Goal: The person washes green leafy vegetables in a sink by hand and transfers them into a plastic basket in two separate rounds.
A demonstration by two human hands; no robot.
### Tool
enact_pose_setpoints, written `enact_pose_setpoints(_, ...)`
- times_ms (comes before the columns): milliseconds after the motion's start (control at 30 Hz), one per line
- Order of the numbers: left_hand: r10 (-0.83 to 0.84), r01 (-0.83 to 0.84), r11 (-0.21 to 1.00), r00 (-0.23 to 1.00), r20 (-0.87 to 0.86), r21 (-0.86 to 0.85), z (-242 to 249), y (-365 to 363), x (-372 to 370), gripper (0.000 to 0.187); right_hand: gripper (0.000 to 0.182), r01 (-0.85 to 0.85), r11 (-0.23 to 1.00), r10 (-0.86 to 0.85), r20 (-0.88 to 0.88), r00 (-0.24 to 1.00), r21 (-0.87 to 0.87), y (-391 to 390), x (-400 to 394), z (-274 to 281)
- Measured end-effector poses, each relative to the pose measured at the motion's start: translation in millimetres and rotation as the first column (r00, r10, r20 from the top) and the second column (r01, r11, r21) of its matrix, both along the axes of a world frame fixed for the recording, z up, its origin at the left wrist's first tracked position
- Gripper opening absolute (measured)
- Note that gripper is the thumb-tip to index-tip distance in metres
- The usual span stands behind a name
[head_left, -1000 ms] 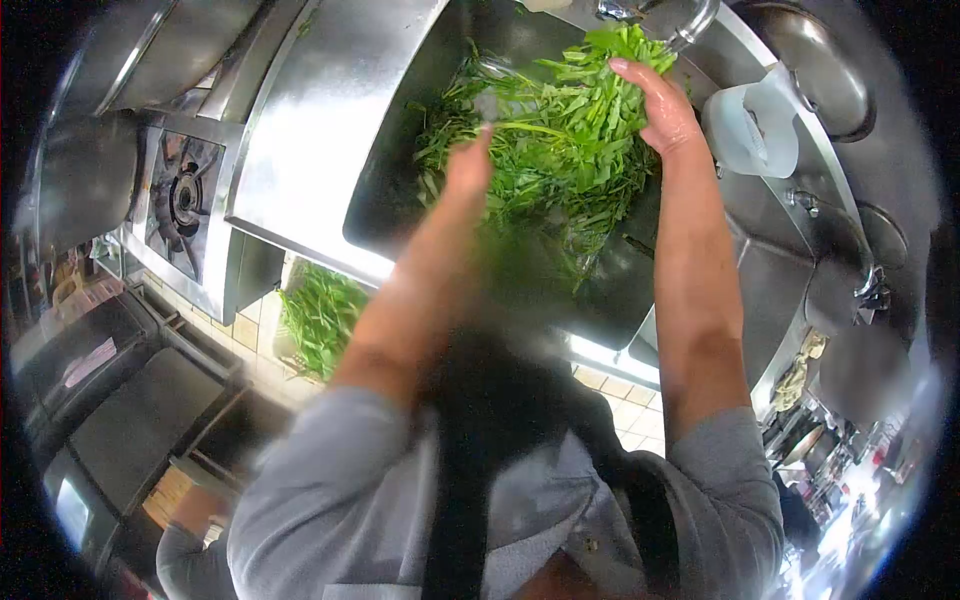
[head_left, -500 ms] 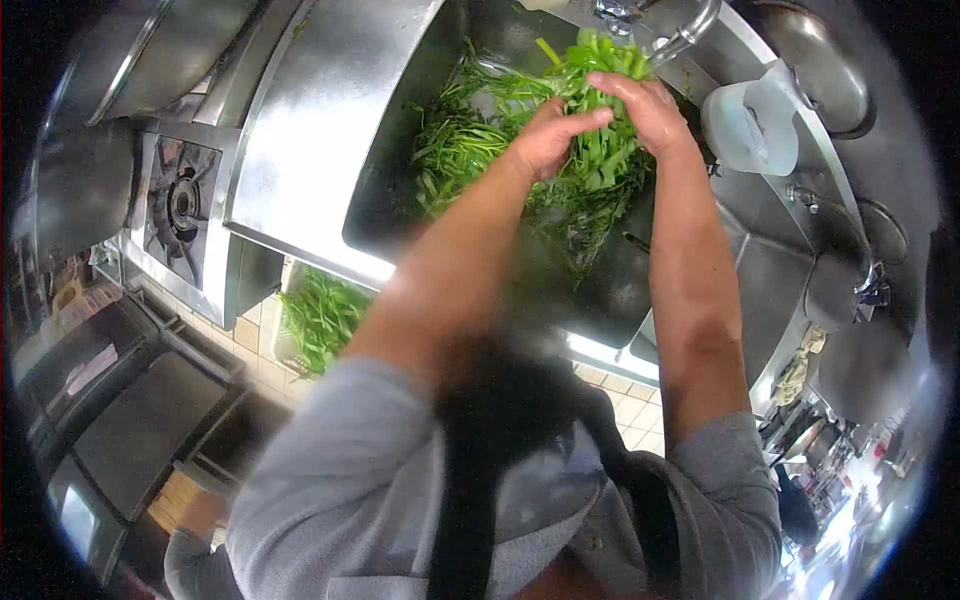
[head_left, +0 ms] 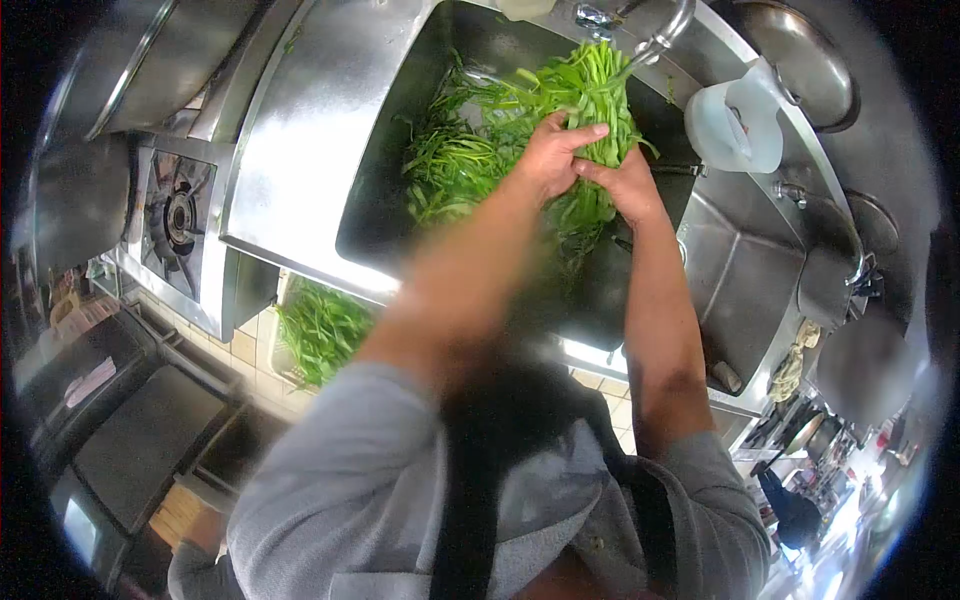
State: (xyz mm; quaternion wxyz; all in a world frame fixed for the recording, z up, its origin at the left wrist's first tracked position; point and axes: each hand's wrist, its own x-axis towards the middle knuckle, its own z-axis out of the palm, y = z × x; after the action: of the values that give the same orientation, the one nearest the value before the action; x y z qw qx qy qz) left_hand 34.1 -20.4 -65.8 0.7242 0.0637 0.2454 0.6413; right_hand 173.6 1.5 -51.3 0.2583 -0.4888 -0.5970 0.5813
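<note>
A bunch of green leafy vegetables (head_left: 592, 92) is held upright over a steel sink (head_left: 370, 215). My left hand (head_left: 550, 152) is closed around the bunch's middle from the left. My right hand (head_left: 625, 185) grips the same bunch just below, from the right, touching my left hand. More loose greens (head_left: 450, 160) lie in the sink to the left of the bunch. A tap spout (head_left: 668, 32) curves just above the leaf tips.
A white plastic jug (head_left: 735, 120) stands on the sink's right rim. A second basin (head_left: 745, 285) lies to the right. A gas burner (head_left: 180, 215) sits at the left. A crate of greens (head_left: 320, 325) rests on the floor below the counter.
My hands, first spread apart over the greens, have come together and gathered them into one bunch. Both hands now clasp it lower and closer to me.
</note>
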Motion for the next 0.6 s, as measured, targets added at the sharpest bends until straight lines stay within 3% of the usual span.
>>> enact_pose_setpoints(33, -0.008, 0.008, 1.0, 1.0, 0.0, 0.003, 0, 2, -7, 0.053, 0.074, 0.008, 1.0, -0.008, 0.0, 1.0, 0.003, 2, 10, -1)
enact_pose_setpoints(100, -0.105, 0.077, 0.989, 0.967, -0.231, -0.127, -4, 9, -28, 0.054, 0.06, -0.107, 0.99, 0.118, 0.123, 0.985, -0.097, 5, 30, 5)
enact_pose_setpoints(133, -0.107, 0.08, 0.989, 0.967, -0.231, -0.124, -4, 12, -33, 0.054, 0.053, -0.1, 0.994, 0.104, 0.129, 0.986, -0.038, 3, 36, 11)
enact_pose_setpoints(233, -0.085, 0.005, 0.976, 0.929, -0.359, -0.217, 6, 17, -44, 0.06, 0.053, -0.088, 0.995, 0.096, 0.246, 0.964, -0.044, 6, 45, 22)
enact_pose_setpoints(267, -0.27, 0.221, 0.962, 0.864, -0.425, -0.163, 8, 15, -45, 0.071, 0.054, -0.147, 0.988, 0.154, 0.233, 0.96, -0.046, 6, 41, 25)
enact_pose_setpoints(300, -0.271, 0.223, 0.961, 0.862, -0.427, -0.161, 12, 21, -50, 0.071, 0.054, -0.145, 0.988, 0.151, 0.232, 0.961, -0.044, 8, 43, 27)
enact_pose_setpoints(367, -0.603, 0.467, 0.788, 0.453, -0.656, -0.401, 21, 33, -66, 0.083, 0.055, -0.253, 0.967, 0.246, 0.316, 0.916, -0.019, 13, 48, 32)
enact_pose_setpoints(433, -0.521, 0.433, 0.842, 0.501, -0.692, -0.321, 29, 29, -72, 0.085, 0.055, -0.247, 0.967, 0.255, 0.344, 0.904, -0.066, 16, 59, 45)
enact_pose_setpoints(500, -0.332, 0.213, 0.942, 0.504, -0.798, -0.257, 43, 22, -61, 0.079, 0.039, -0.254, 0.965, 0.261, 0.295, 0.919, -0.062, 12, 57, 64)
enact_pose_setpoints(533, -0.26, 0.132, 0.963, 0.221, -0.94, -0.235, 20, 29, -52, 0.085, 0.037, -0.294, 0.952, 0.24, 0.391, 0.889, 0.083, 10, 54, 60)
enact_pose_setpoints(600, -0.278, 0.166, 0.957, 0.278, -0.919, -0.239, 35, 37, -58, 0.087, 0.046, -0.295, 0.956, 0.276, 0.364, 0.89, -0.005, 13, 60, 49)
